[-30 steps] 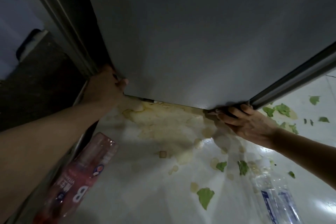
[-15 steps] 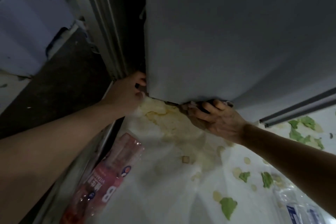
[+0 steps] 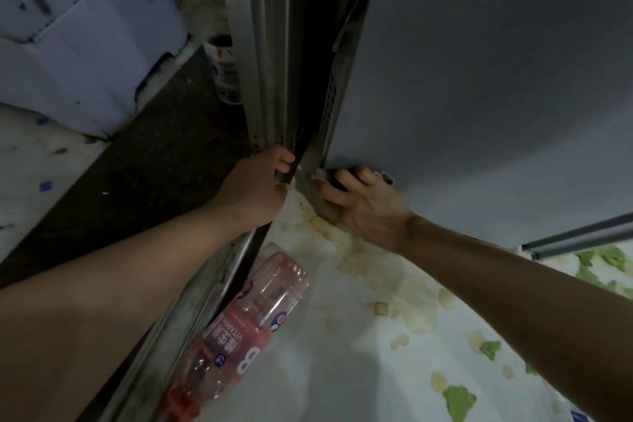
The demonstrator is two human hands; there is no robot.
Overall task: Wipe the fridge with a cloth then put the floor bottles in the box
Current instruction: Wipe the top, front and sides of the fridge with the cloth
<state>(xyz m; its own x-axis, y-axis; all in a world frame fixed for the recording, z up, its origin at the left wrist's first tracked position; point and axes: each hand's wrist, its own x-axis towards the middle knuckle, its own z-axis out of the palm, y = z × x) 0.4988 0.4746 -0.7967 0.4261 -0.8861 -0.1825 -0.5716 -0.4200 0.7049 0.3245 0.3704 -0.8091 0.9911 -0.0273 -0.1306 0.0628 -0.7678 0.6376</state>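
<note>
The grey fridge [image 3: 479, 62] fills the upper right. At its bottom left corner my right hand [image 3: 363, 205] holds a small cloth [image 3: 323, 176] against the lower edge, its fingers curled over it; only bits of cloth show. My left hand [image 3: 257, 187] grips the foot of the metal door frame [image 3: 263, 79] just left of the fridge. A pink-labelled plastic bottle [image 3: 239, 329] lies on the floor beside the frame's rail, below my hands.
The pale floor [image 3: 342, 370] carries yellowish stains and green leaf scraps [image 3: 459, 399]. A dark mat [image 3: 137, 164] lies left of the frame. White cardboard [image 3: 78, 44] and a small tub [image 3: 226, 75] stand at the back left. A second rail [image 3: 579, 238] runs at right.
My right hand has slid left along the fridge's bottom edge to the corner. The view has swung left, so the clear bottle at lower right has left the frame.
</note>
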